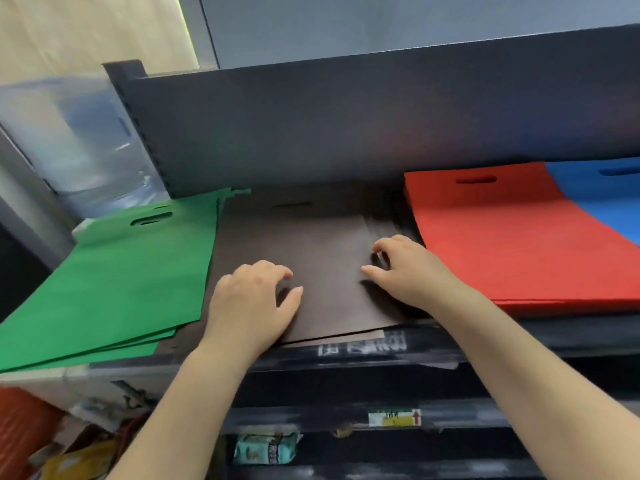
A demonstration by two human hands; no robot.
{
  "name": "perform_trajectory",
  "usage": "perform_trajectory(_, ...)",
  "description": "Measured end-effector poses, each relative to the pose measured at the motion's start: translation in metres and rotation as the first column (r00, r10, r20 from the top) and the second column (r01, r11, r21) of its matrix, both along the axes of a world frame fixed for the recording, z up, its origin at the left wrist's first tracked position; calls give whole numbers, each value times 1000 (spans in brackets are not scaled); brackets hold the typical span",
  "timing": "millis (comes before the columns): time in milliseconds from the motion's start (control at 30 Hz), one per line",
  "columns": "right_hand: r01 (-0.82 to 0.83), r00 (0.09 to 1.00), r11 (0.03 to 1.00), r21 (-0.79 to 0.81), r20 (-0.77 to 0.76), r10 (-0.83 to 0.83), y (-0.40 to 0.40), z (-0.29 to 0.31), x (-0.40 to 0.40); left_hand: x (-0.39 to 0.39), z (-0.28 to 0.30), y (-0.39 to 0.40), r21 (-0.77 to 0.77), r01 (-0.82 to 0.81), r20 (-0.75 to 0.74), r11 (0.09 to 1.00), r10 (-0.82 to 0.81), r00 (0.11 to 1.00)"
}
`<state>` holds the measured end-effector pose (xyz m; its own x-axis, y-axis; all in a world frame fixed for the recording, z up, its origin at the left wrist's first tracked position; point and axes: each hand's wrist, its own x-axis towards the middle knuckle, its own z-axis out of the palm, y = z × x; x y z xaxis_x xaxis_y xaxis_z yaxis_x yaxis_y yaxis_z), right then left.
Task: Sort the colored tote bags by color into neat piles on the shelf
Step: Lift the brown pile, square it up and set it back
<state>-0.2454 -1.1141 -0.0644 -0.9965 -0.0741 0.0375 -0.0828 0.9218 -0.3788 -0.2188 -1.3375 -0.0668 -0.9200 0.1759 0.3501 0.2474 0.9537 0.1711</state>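
Shelf (519, 334) held four piles; both hands, left (252, 303) and right (405, 268), fingertips pressing the brown tote pile (311, 244), gripping nothing; a push risked skewing its loose bottom bags.

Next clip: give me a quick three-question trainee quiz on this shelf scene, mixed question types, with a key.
1. True or false: both hands rest on the red pile.
2. Which pile lies at the far left? A) blue B) green C) red
3. Fill in: the blue pile partly overlaps the ___ pile.

Key:
1. False: the left hand and right hand rest with curled fingers on the dark brown pile.
2. B, the green pile.
3. red
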Motion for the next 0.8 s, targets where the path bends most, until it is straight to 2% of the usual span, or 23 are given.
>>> perform_trajectory(233, 195, 972, 980, 28, 128, -197, -9, 0, -8, -12, -11, -4, -31, 107, 68, 994, -105, 992)
perform_trajectory(400, 319, 938, 945, -71, 168, -304, -3, 8, -21, -15, -16, -3, -18, 113, 80, 993, -111, 991)
perform_trajectory(500, 353, 924, 926, -134, 202, -323, 3, 15, -28, -16, -16, -2, -19, 109, 89, 994, -107, 990)
perform_trajectory(633, 375, 912, 917, -137, 233, -338, 6, 23, -31, -17, -16, -2, -7, 101, 101, 995, -100, 990)
perform_trajectory(800, 403, 897, 861, -312, 323, -303, 14, 28, -32, -18, -16, 1, 2, 94, 85, 996, -94, 992)
